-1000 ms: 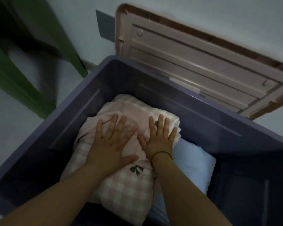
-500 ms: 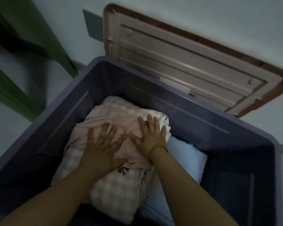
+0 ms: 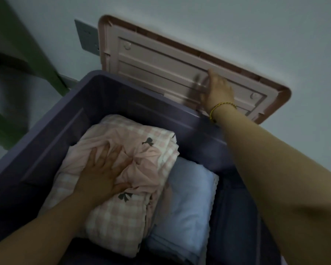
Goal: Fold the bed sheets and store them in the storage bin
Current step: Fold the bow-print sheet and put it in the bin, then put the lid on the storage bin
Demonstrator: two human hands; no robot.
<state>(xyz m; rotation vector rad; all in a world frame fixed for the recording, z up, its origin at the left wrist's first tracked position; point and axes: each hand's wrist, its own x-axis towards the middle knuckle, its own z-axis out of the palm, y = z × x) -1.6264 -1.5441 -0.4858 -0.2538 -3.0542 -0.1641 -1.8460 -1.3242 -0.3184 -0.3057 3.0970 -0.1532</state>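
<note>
Left hand (image 3: 103, 170) lies flat on the sheet (image 3: 120, 219) in the bin (image 3: 46, 138); right hand (image 3: 218, 90) touches the lid (image 3: 151, 60), upper right. Grip's too blurry to tell.

Right hand (image 3: 217, 90) at 1 o'clock: fingers motion-smeared against the lid (image 3: 161, 62); grip or touch, cannot tell. Blue sheet (image 3: 187, 203) at 5 o'clock: part hidden under pink checked sheet (image 3: 122, 213). Storage bin (image 3: 52, 138): near rim cut off at 6 o'clock. Green frame (image 3: 43, 54), 10 o'clock, blurred.
</note>
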